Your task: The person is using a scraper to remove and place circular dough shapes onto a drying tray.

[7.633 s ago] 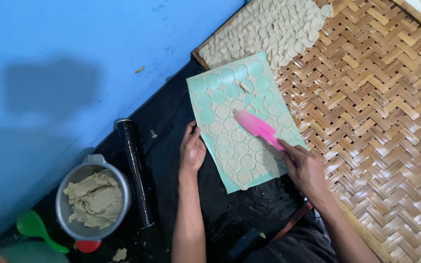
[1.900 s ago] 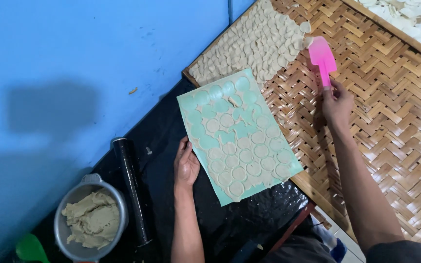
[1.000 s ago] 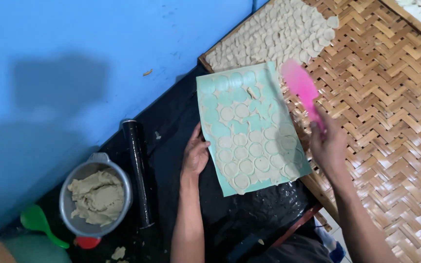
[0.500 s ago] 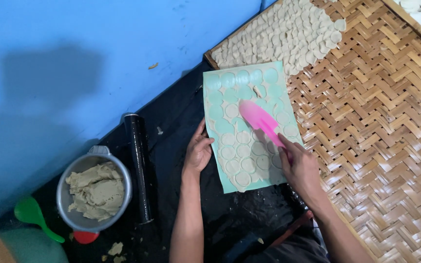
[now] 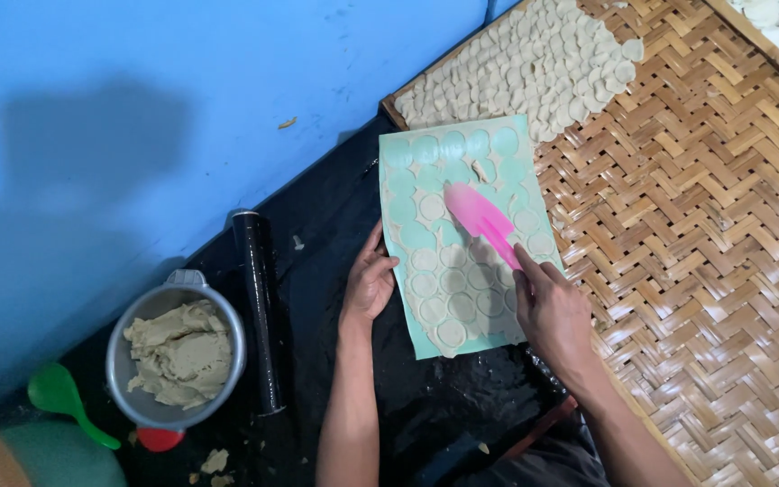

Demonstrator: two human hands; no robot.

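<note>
Hands at work over a pale green mat (image 5: pixel 462 271) covered with small round dough discs, seen from above. The mat lies on a black sheet (image 5: pixel 317 225) spread on the floor, its far edge overlapping a woven bamboo tray (image 5: pixel 705 234).

The right hand (image 5: pixel 552 311) has its fingers (image 5: pixel 526 261) curled closed around the handle of a pink spatula (image 5: pixel 480 219). The spatula's flat blade rests on the mat near its middle, among the discs.

The left hand (image 5: pixel 370 284) lies flat at the mat's left edge, fingers spread open and loose, the thumb touching the mat and gripping nothing.

On the bamboo tray beyond the mat, many cut dough rounds (image 5: pixel 534 63) sit in tight overlapping rows.

To the left of the hands, a black rolling pin (image 5: pixel 257 311) lies on the sheet. Just beside it stands a grey metal bowl (image 5: pixel 232 338) filled with a lump of beige dough (image 5: pixel 178 352). A green plastic spoon (image 5: pixel 63 399) lies near the bowl, by the lower left corner. A blue wall (image 5: pixel 137 99) fills the upper left.
</note>
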